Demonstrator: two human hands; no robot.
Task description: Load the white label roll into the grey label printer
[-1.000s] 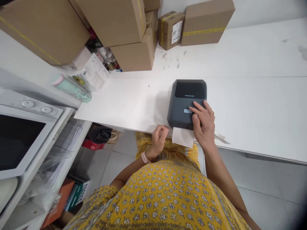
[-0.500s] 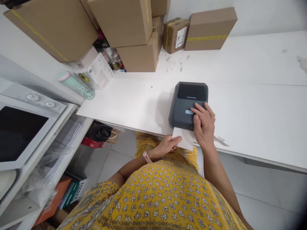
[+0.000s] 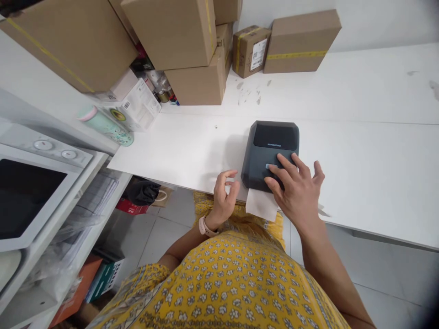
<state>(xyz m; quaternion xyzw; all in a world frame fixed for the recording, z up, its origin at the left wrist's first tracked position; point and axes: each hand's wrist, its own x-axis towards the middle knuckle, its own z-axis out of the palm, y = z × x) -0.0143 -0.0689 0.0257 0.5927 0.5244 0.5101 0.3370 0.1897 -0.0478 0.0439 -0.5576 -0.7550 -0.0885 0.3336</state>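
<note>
A dark grey label printer (image 3: 265,145) sits near the front edge of a white table (image 3: 360,160). A white label (image 3: 261,204) hangs out of its front slot over the table edge. My right hand (image 3: 295,192) lies on the printer's top with fingers spread, the fingertips by a small light button. My left hand (image 3: 224,196) hovers just left of the printer at the table edge, fingers loosely curled and apart, holding nothing.
Several cardboard boxes (image 3: 192,45) are stacked at the back left, with two more (image 3: 298,41) against the wall. A mint bottle (image 3: 104,125) and small white cartons lie on the left. A white appliance (image 3: 30,192) stands on a shelf at left.
My left hand has let go of the label's left edge and lifted up beside the printer. My right hand's fingers have spread wider on the printer top.
</note>
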